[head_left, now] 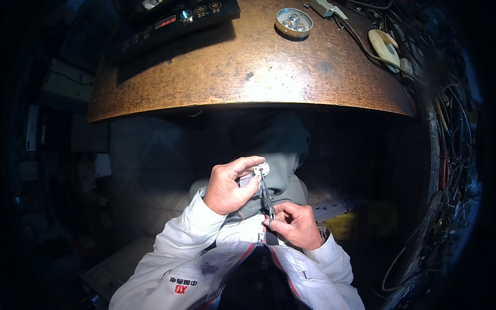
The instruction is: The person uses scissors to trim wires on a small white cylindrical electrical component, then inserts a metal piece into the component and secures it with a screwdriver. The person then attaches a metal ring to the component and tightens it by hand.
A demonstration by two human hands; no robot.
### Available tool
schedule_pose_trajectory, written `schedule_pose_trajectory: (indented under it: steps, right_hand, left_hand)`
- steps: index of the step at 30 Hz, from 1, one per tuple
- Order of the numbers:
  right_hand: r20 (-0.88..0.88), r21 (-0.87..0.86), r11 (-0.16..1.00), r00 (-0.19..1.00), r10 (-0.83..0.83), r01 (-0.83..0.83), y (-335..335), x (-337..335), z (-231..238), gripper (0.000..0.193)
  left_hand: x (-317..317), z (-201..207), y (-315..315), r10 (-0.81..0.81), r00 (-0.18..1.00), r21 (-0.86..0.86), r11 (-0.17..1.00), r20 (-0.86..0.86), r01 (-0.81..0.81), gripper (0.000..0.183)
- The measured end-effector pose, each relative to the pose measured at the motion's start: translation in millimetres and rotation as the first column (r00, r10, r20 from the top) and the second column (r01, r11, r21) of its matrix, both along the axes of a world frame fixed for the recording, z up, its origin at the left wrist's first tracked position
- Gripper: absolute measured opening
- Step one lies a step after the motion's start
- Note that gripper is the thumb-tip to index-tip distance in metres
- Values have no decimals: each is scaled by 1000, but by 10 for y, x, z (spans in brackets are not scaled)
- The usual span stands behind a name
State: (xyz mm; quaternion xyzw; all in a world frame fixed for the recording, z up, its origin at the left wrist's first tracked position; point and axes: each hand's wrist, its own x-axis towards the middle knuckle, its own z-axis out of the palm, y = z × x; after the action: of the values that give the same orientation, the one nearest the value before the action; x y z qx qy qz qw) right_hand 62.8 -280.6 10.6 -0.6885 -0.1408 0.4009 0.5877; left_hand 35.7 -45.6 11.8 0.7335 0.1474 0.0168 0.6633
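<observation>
Above my lap, my left hand [231, 185] is closed around a small part with a round, whitish end disc [262, 169] that has several small holes. A greyish body shows behind the disc, mostly covered by the fingers, so I cannot make out its kind. My right hand [295, 224], lower and to the right, pinches a slender dark metal tool [267, 198]. It slants up to the left, and its tip meets the face of the disc. Whether the tool is tweezers or fine pliers is too small to tell.
Ahead is a worn brown wooden table [206, 77]. On it are a black control panel [175, 23] with a red display, a round metal tin [294, 24] holding several shiny pieces, and a cream ring-shaped object [384, 47]. Tangled cables [454, 111] hang along the right side.
</observation>
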Motion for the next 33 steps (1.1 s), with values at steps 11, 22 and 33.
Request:
schedule_pose_trajectory:
  steps: [11, 22, 33]
  right_hand:
    - [240, -259, 966, 969, 54, 10, 114, 30, 247, 29]
    - [330, -179, 984, 943, 46, 15, 97, 2, 135, 27]
    - [93, -32, 999, 996, -12, 15, -15, -16, 59, 20]
  left_hand:
    - [-9, 51, -72, -16, 998, 193, 981, 62, 4, 38]
    - [-19, 8, -59, 26, 1000, 7, 1000, -5, -26, 38]
    - [-15, -105, 11, 93, 993, -309, 945, -78, -112, 40]
